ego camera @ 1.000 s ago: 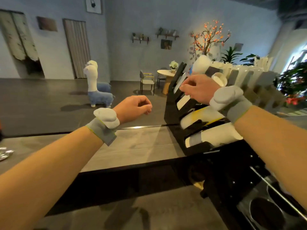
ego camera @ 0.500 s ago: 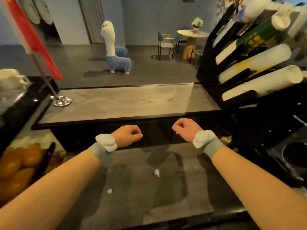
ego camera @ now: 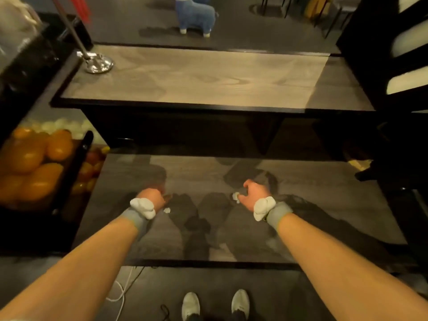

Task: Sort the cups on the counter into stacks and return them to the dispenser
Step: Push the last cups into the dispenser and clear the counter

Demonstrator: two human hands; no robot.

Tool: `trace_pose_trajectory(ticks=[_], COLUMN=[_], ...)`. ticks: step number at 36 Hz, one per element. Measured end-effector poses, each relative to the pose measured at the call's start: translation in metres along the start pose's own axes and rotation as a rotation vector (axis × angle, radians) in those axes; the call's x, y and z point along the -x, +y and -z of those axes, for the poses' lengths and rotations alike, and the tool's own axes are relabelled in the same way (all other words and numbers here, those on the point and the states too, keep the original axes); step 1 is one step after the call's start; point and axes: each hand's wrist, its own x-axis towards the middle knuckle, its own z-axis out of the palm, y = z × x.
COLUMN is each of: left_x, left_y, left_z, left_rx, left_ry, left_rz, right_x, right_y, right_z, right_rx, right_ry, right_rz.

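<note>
No loose cups show on the counters in this view. The black cup dispenser [ego camera: 379, 54] fills the right edge, with white cup stacks [ego camera: 408, 83] lying in its slots. My left hand [ego camera: 151, 197] hovers low over the dark lower counter [ego camera: 208, 228], fingers curled and holding nothing; a small white scrap [ego camera: 166, 210] lies just right of it. My right hand [ego camera: 253, 193] is over the same counter with fingers loosely bent and spread. Another white scrap [ego camera: 235, 196] sits at its thumb; whether the thumb touches it I cannot tell.
The raised wooden counter [ego camera: 196, 77] lies beyond, with a chrome flag stand [ego camera: 97, 63] at its left end. A bin of oranges [ego camera: 34, 163] sits at the left. A blue llama figure [ego camera: 194, 15] stands on the floor beyond.
My right hand left the dispenser and both hands dropped to the lower counter. My view tilted down steeply; the hands moved toward the two white scraps, and the right hand's fingers loosened.
</note>
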Motion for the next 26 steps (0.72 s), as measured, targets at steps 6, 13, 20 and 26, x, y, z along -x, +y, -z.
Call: trace_pose_trajectory(ticks=[6,13,20,26], left_x=[-0.019,-0.027,-0.036,-0.036], left_y=[-0.022,-0.028,-0.036,-0.028], left_z=[-0.038,-0.078,-0.093,-0.095], left_rx=[-0.088,0.116,0.131,0.12], left_ry=[-0.089,0.01,0.154,0.139], left_rz=[0.032,0.083,-0.098,-0.129], right_x=[-0.03,-0.055,-0.056,-0.061], right_y=[0.006,0.007,0.008,0.011], right_z=[-0.027,-0.052,-0.069,-0.07], right_rx=[0.098,-0.044,0.0,0.152], right_ry=[-0.095,-0.125,-0.076,-0.071], right_rz=[-0.039,-0.042,-0.047,0.052])
